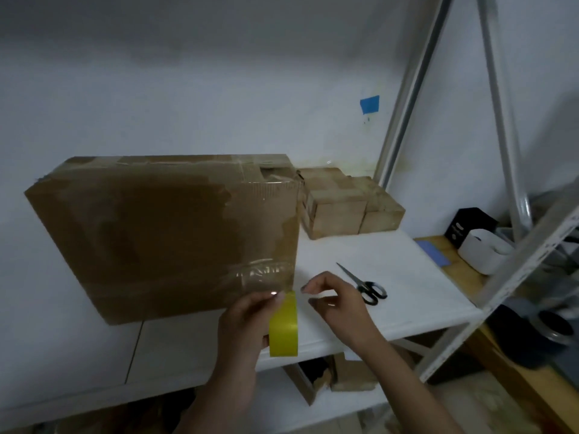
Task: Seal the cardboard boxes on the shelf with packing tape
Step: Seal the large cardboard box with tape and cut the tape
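Nearest the lens, the left hand (247, 321) grips a roll of packing tape (283, 327), fingers curled round its left side. The roll is a smooth, glossy yellow-green ring standing on edge, above the front lip of the shelf (407, 277). A clear, wrinkled strip of tape (260, 274) runs from the roll up onto the lower right corner of the large cardboard box (163, 233).

The right hand (338, 302) sits just right of the roll, fingers loosely curled, forefinger and thumb slightly apart. Whether they pinch any clear film cannot be told.

The large box is flat, rectangular, brown corrugated board. It lies on the shelf with shiny tape across its top and right edge; the face is blotchy, partly torn to a paler layer near the right side. Just behind its right end lies a cluster of small boxes (338, 202), pale brown, blocky, set against the wall (219, 89).

Scissors (366, 286), steel blades with black loop handles, lie closed on the shelf right of the hands.

The shelf is matte white board. Grey metal uprights (407, 104) rise at its right end. The wall is plain white, stained near the corner, bearing a blue tape patch (369, 104). Further right, a wooden table (438, 245) carries a black carton (470, 225) and a white container (482, 252).
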